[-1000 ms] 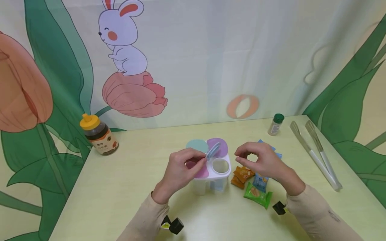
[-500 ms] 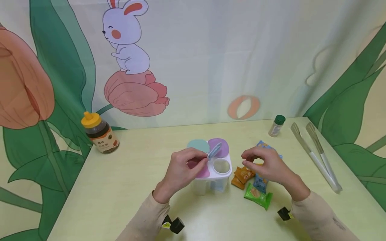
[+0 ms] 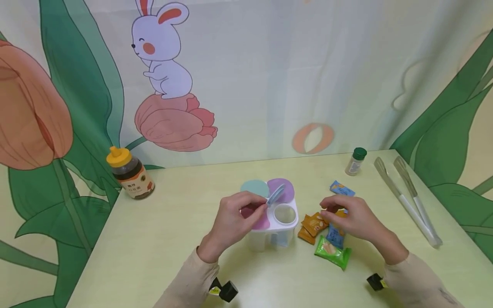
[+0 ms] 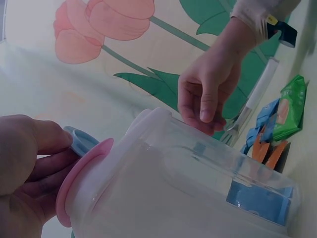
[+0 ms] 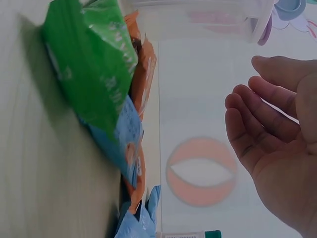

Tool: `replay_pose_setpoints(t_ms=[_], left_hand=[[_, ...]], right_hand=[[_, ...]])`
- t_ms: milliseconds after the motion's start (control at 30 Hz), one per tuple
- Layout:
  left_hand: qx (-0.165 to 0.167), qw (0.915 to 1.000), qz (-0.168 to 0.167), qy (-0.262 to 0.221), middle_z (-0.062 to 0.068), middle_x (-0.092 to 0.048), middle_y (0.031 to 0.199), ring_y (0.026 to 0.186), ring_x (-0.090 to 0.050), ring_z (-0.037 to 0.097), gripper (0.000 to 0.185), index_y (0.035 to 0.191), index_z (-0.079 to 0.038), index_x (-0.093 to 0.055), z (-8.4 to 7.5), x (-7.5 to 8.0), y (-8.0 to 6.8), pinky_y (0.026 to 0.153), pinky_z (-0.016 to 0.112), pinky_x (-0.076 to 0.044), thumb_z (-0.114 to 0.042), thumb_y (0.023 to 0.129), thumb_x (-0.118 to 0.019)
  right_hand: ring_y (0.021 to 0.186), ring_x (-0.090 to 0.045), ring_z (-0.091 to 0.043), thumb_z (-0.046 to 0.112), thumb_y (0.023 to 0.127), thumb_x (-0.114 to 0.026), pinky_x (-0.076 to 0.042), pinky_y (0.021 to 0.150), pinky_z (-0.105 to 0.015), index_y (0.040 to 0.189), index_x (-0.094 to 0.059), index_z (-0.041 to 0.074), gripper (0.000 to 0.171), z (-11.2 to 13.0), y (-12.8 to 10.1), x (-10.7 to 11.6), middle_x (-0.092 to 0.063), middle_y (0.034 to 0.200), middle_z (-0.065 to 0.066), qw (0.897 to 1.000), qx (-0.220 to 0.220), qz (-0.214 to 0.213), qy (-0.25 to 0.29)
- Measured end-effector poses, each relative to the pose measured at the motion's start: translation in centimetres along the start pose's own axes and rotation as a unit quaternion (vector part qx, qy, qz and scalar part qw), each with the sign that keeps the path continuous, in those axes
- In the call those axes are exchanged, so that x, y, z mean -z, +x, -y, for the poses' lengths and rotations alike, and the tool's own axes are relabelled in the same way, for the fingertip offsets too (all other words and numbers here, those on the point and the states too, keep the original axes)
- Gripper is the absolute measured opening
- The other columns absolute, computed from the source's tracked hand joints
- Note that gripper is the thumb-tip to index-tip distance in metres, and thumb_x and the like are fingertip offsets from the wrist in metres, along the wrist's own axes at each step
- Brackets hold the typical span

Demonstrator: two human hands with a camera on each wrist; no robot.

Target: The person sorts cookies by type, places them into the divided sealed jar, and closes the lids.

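Under left hand (image 3: 236, 217), container (image 3: 278, 227); thumb and fingers pinch blue lid (image 3: 275, 195), tilted up. Right hand (image 3: 354, 215) hovers above snack packets (image 3: 316, 223), fingers loosely bent, thumb apart from fingertips.

Head cam: we look forward and down across the table (image 3: 177, 222) to the patterned curtain (image 3: 246, 94), farthest back of the three, with left hand (image 3: 236, 216) and right hand (image 3: 353, 216) both in frame. Left wrist: we're close in, rolled sideways (table runs up the right edge), facing the clear container (image 4: 148, 191), right hand beyond it. Right wrist: rolled, low by the table, packets (image 5: 94, 64) close to the lens, right hand at frame right, curtain behind. Both wrist views share clear container, packets and right hand.
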State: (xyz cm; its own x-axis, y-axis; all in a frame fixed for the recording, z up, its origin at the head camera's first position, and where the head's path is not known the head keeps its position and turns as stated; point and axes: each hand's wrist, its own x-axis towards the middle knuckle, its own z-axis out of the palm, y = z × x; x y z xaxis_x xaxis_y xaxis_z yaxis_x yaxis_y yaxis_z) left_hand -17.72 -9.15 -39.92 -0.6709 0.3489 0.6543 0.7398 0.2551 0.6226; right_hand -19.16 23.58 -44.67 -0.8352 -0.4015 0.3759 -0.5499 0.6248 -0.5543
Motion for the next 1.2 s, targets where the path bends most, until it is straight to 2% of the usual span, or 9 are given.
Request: replay_pose_setpoints(t_ms=[233,433,567,800,1200], left_hand=[[0.005,1.0000,0.004,-0.002,0.006,-0.073,0.087,0.073,-0.067,0.010,0.009,0.092,-0.001,-0.074,0.0,0.1,0.0,0.066,0.019,-0.058,-0.003,0.083,-0.075],[0.004,1.0000,0.004,0.005,0.006,-0.073,0.087,0.073,-0.067,0.011,0.010,0.093,-0.002,-0.074,-0.1,0.2,0.1,0.066,0.019,-0.058,-0.002,0.083,-0.075],[0.001,1.0000,0.001,0.001,0.007,-0.073,0.087,0.072,-0.068,0.012,0.010,0.093,-0.002,-0.074,-0.1,0.1,0.0,0.066,0.020,-0.058,-0.002,0.083,-0.074],[-0.001,1.0000,0.003,0.003,0.006,-0.073,0.087,0.072,-0.067,0.009,0.009,0.092,-0.002,-0.074,0.0,0.2,0.0,0.065,0.019,-0.058,-0.003,0.083,-0.075],[0.003,1.0000,0.003,-0.001,0.006,-0.072,0.087,0.073,-0.067,0.009,0.008,0.091,-0.001,-0.074,0.2,0.1,0.0,0.065,0.018,-0.058,-0.004,0.084,-0.074]], right_hand=[[0.077,-0.063,-0.003,0.009,0.082,-0.077,-0.058,0.067,-0.033,0.098,-0.071,0.013,0.018,-0.6,-0.7,0.0,-0.071,0.089,0.004,1.000,-0.013,-0.001,-0.017],[0.077,-0.061,0.000,0.009,0.080,-0.078,-0.059,0.069,-0.033,0.099,-0.071,0.009,0.020,-1.1,-1.2,0.0,-0.071,0.090,0.000,0.999,-0.006,-0.005,-0.038],[0.078,-0.061,0.000,0.010,0.081,-0.078,-0.059,0.068,-0.033,0.099,-0.071,0.006,0.021,-1.4,-1.6,0.1,-0.072,0.091,-0.002,0.999,-0.019,0.003,-0.046],[0.078,-0.060,-0.001,0.017,0.083,-0.078,-0.056,0.066,-0.028,0.100,-0.071,0.008,0.021,-1.8,-2.3,0.0,-0.071,0.091,0.001,0.997,-0.056,0.025,-0.052],[0.078,-0.061,-0.001,0.019,0.082,-0.079,-0.058,0.068,-0.030,0.102,-0.071,0.007,0.025,-2.2,-3.0,0.3,-0.071,0.092,0.002,0.995,-0.077,0.041,-0.055]])
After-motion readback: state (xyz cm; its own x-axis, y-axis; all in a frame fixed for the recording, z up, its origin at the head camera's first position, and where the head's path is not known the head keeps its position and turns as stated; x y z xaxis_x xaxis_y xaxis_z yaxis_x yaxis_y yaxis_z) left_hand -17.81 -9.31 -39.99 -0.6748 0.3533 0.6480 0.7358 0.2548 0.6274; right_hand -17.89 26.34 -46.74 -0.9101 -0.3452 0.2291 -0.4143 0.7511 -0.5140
